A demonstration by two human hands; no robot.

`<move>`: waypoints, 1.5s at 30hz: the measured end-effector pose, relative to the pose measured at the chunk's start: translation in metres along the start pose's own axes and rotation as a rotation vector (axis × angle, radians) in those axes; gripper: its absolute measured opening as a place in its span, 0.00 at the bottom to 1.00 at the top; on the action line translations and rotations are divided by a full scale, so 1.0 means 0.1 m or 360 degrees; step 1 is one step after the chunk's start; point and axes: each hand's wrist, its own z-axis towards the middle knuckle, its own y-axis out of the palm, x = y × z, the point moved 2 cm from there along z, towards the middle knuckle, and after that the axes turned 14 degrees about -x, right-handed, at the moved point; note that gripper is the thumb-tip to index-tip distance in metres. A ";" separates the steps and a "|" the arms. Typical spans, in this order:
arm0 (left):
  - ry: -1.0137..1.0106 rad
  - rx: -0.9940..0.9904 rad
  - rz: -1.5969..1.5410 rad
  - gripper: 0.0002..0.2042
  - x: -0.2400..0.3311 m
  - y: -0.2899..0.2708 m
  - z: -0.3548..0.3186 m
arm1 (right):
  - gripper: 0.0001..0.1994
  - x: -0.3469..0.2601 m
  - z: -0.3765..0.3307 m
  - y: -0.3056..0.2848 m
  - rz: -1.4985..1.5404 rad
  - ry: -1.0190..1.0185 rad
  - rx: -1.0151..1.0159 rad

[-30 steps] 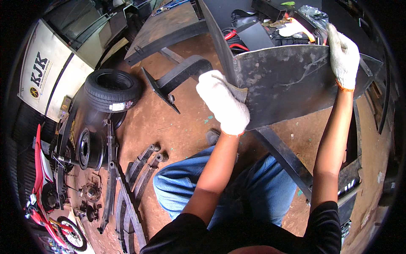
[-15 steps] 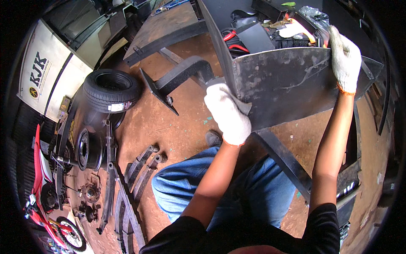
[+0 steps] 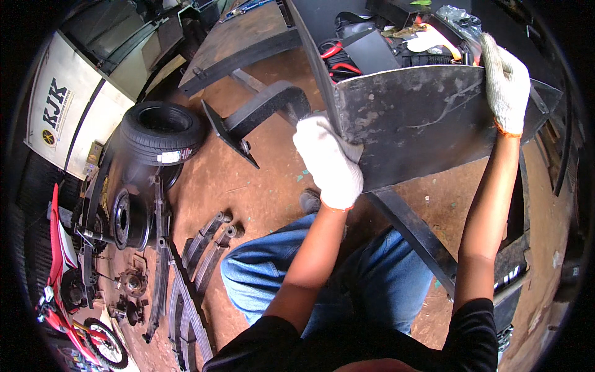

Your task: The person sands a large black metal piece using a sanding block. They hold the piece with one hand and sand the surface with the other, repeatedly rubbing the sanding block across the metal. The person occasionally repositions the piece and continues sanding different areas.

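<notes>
My right hand, in a white knit glove with an orange cuff, is closed over the top edge of a dark metal panel, its fingers lying over the far side. The panel forms the near wall of a metal box or frame. At the panel's left corner is my gloved left hand, closed around a thin grey sheet. Only a flap of that sheet shows, beside the hand at the panel's left edge; its kind is unclear.
A black bent steel bracket is left of my left hand. Beyond stands a metal-topped bench. Red-handled tools lie behind the panel. A tyre, wheel rim and leaf springs lie leftward. A steel bar runs below the panel.
My left hand has shifted slightly left and up along the panel's corner, and less of the grey sheet shows. My right hand keeps its hold. The panel's left corner sits slightly further left.
</notes>
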 end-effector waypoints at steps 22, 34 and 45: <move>-0.0022 0.0061 0.0180 0.11 -0.46 0.05 -0.33 | 0.15 0.00 -0.02 0.05 0.0012 -0.0004 0.0051; -0.0052 0.0087 -0.0077 0.09 -0.66 0.16 -0.53 | 0.16 -0.03 -0.01 0.01 -0.0002 0.0049 0.0011; -0.0390 0.0339 -0.0731 0.09 -0.80 0.23 -0.81 | 0.16 -0.19 -0.02 0.10 0.0051 -0.0044 0.0090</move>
